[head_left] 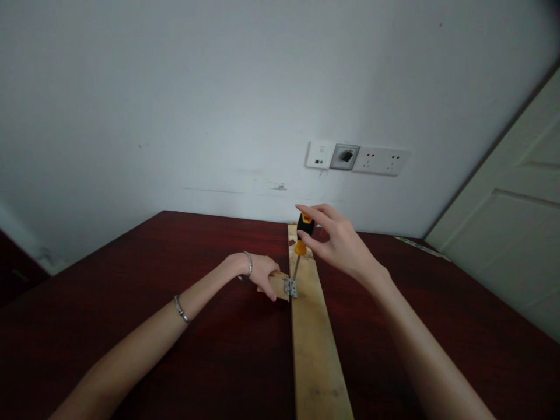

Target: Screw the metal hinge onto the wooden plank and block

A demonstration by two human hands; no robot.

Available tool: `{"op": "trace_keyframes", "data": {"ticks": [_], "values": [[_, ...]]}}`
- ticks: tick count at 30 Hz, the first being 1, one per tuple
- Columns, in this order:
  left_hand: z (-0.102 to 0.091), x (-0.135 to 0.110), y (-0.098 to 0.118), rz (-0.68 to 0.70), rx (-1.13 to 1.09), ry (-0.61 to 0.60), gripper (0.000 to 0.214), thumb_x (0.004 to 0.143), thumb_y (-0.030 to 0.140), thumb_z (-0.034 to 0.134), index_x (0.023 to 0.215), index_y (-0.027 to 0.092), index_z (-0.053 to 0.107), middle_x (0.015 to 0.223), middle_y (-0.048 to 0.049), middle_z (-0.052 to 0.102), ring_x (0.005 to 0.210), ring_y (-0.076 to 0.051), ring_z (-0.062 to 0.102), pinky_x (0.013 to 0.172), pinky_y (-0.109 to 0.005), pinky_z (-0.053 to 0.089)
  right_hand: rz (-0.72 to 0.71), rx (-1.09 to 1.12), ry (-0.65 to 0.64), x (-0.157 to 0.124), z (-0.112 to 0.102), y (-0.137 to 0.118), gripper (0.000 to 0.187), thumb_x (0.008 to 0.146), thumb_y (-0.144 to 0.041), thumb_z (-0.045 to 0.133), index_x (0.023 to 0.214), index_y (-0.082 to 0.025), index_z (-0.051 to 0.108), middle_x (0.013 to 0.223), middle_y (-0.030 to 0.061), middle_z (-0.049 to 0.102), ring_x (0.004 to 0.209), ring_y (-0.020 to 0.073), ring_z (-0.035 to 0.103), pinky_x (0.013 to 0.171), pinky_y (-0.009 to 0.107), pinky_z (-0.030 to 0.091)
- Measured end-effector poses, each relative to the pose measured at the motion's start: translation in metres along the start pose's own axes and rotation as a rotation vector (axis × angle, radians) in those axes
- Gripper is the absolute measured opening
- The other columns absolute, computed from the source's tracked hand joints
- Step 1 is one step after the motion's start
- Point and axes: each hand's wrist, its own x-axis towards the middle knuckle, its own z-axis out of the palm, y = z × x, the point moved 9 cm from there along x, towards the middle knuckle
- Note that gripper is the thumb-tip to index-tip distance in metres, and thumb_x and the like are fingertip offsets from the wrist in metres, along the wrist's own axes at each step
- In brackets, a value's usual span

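Hinge [290, 287] spans the joint between a long pale plank [314, 344] and a short wood block [279, 284] on a dark red worktop [210, 361], the plank's near end running out of view at the bottom. At the block, the left hand [263, 274] has its fingers clasped over the wood, thumb to the near side, the block set against the plank's edge. The step in hand looks to be turning a screw: it would go best with the screwdriver [300, 248] lined up squarely with the screw rather than leaning, firm pressure down the shaft, slow turns, and the block pressed tight so the joint does not creep. The hinge itself is silvery grey, one leaf lying on each piece; any screw heads are too small to make out. Just beyond, the right hand [336, 240] pinches the black-and-yellow handle between thumb and fingers, the shaft slanting to the leaf on the plank. Behind, a row of socket panels [380, 160] crosses a pale wall [131, 105]
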Motion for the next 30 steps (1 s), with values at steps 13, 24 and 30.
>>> {"op": "trace_keyframes", "data": {"ticks": [13, 24, 30], "values": [[0.0021, 0.0012, -0.0011, -0.003, -0.009, -0.016, 0.053, 0.061, 0.057, 0.071, 0.095, 0.017, 0.065, 0.073, -0.0009, 0.067, 0.067, -0.017, 0.061, 0.06, -0.025, 0.042, 0.019, -0.048, 0.002, 0.0001, -0.0015, -0.001, 0.042, 0.086, -0.033, 0.054, 0.128, -0.024, 0.054, 0.111, 0.0099, 0.056, 0.085, 0.0207, 0.06, 0.075, 0.039, 0.053], [0.0032, 0.0044, -0.0044, -0.026, 0.033, -0.019, 0.056, 0.059, 0.059, 0.071, 0.093, 0.016, 0.065, 0.09, -0.0057, 0.068, 0.069, -0.018, 0.061, 0.058, -0.026, 0.044, 0.042, -0.055, -0.014, 0.0008, -0.0018, 0.0002, 0.037, 0.087, -0.038, 0.055, 0.122, -0.024, 0.059, 0.107, 0.0096, 0.058, 0.078, 0.0194, 0.06, 0.072, 0.037, 0.052], [0.001, 0.0028, -0.0019, -0.026, 0.046, -0.015, 0.059, 0.058, 0.061, 0.071, 0.096, 0.016, 0.064, 0.09, -0.0059, 0.068, 0.07, -0.019, 0.061, 0.059, -0.027, 0.045, 0.018, 0.016, -0.005, 0.0013, -0.0047, -0.001, 0.038, 0.087, -0.026, 0.052, 0.125, -0.021, 0.055, 0.103, 0.0089, 0.058, 0.084, 0.0198, 0.059, 0.079, 0.037, 0.05]]}}
